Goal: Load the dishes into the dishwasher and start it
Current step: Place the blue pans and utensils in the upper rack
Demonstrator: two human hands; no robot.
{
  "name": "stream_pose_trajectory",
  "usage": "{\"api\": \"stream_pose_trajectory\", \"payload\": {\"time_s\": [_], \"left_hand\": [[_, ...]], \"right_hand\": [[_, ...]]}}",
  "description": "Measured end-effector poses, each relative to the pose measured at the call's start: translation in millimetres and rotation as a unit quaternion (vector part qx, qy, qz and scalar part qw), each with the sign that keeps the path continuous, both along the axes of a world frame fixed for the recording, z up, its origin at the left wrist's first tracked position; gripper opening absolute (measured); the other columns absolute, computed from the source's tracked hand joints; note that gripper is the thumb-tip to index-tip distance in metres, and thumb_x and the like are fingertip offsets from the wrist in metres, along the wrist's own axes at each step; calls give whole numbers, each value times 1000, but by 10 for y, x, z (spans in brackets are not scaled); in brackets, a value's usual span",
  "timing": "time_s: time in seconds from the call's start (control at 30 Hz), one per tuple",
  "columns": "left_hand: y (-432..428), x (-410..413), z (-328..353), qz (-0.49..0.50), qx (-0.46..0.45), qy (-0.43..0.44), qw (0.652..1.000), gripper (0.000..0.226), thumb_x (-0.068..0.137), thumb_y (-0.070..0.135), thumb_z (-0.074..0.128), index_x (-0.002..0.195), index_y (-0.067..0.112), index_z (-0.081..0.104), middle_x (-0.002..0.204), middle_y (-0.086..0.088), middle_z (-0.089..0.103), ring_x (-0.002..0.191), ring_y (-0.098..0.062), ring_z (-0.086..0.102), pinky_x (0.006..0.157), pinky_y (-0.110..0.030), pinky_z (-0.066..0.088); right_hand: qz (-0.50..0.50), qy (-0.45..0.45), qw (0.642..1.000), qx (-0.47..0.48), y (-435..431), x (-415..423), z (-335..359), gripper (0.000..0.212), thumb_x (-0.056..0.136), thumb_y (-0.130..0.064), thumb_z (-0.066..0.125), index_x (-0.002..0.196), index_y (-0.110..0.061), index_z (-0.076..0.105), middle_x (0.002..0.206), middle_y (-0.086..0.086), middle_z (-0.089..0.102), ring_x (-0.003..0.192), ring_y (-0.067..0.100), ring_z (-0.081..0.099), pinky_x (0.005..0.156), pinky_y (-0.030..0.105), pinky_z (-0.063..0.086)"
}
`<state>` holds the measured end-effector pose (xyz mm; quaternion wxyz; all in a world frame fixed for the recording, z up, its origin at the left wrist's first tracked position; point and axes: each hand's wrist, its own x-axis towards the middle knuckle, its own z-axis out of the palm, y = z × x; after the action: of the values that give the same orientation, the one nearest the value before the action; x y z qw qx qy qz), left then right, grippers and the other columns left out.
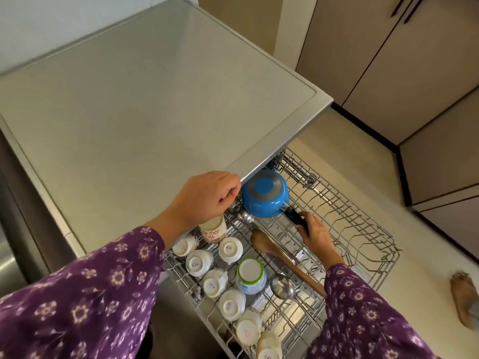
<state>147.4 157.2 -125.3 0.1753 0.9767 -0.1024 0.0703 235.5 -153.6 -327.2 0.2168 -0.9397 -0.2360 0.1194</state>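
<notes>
The dishwasher's upper rack (363, 229) is pulled out under the grey countertop (155, 99). A blue saucepan (265, 194) lies upside down at the rack's back left. My right hand (315, 235) grips its black handle (295, 216). My left hand (207, 196) is curled over the rack's back left corner beside the pan; what it holds is hidden. Several white cups (230, 250) stand upside down along the rack's left side. A wooden spoon (282, 260) and a metal ladle (282, 287) lie in the middle.
A white tub with a green rim (251, 275) sits upside down among the cups, and a floral cup (213, 230) under my left wrist. The rack's right half holds bare tines. Beige cabinets (388, 60) stand at the right. My foot (464, 296) is on the pale floor.
</notes>
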Motion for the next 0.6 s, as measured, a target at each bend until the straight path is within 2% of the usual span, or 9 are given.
{"api": "stream_pose_trajectory", "payload": {"time_s": [0.17,0.3,0.43,0.6], "left_hand": [[-1,-1,0,1,-1,-1,1000,14,85,10,59,76,18,53,60,8,45,54,-11,40,44,-25,33],[11,7,-17,1,-1,1,1000,13,86,11,58,76,18,54,61,8,47,54,-11,42,44,-26,35],[14,7,-14,0,-4,0,1000,13,86,12,57,75,19,54,59,10,42,53,-9,38,44,-21,29],[28,6,-21,-7,-9,4,1000,13,86,12,55,75,18,53,60,10,42,53,-9,37,47,-15,22]], "right_hand": [[-39,20,999,-29,160,153,-29,31,92,-15,56,122,-7,49,107,11,62,85,22,60,77,31,50],[-106,46,991,-70,293,297,-71,26,93,-15,54,118,-7,49,104,11,60,88,21,56,84,34,51],[-142,69,979,-133,395,305,-124,24,94,-14,53,116,-7,48,104,12,59,89,24,59,82,40,55],[-191,90,971,-112,531,190,-80,37,88,-2,55,123,-3,45,121,14,51,108,27,51,98,41,46]]}}
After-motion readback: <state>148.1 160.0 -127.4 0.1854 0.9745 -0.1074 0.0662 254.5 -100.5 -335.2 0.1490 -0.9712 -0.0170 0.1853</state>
